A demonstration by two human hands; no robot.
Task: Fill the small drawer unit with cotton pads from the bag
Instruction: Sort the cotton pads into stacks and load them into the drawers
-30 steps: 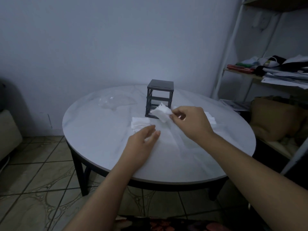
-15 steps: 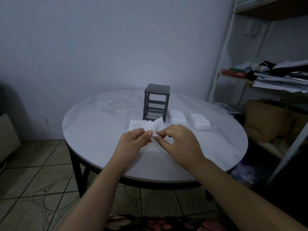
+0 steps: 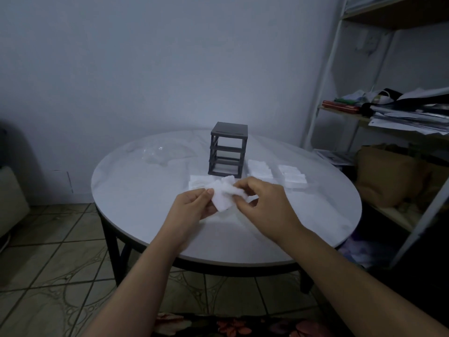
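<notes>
A small dark grey drawer unit [image 3: 228, 149] stands upright near the middle of the round white table [image 3: 136, 190]; its three slots look open, with no drawers seen in them. In front of it, above the table, my left hand [image 3: 194, 205] and my right hand [image 3: 264, 203] both pinch a small stack of white cotton pads [image 3: 223, 194]. Another stack of pads [image 3: 198, 183] lies on the table just behind my left hand. Two more stacks of pads [image 3: 259, 168] [image 3: 292, 177] lie to the right of the unit. A clear plastic bag [image 3: 158, 155] lies crumpled at the back left.
A white metal shelf rack [image 3: 323, 93] stands to the right of the table, loaded with papers and cloths [image 3: 398, 110]. A brown cushion [image 3: 388, 176] sits on its lower level. Tiled floor [image 3: 53, 239] surrounds the table, and a pale seat edge shows at far left.
My right hand brought the pads from near the unit toward me. My left hand rose off the table and took hold of the same stack, which is now lower and nearer.
</notes>
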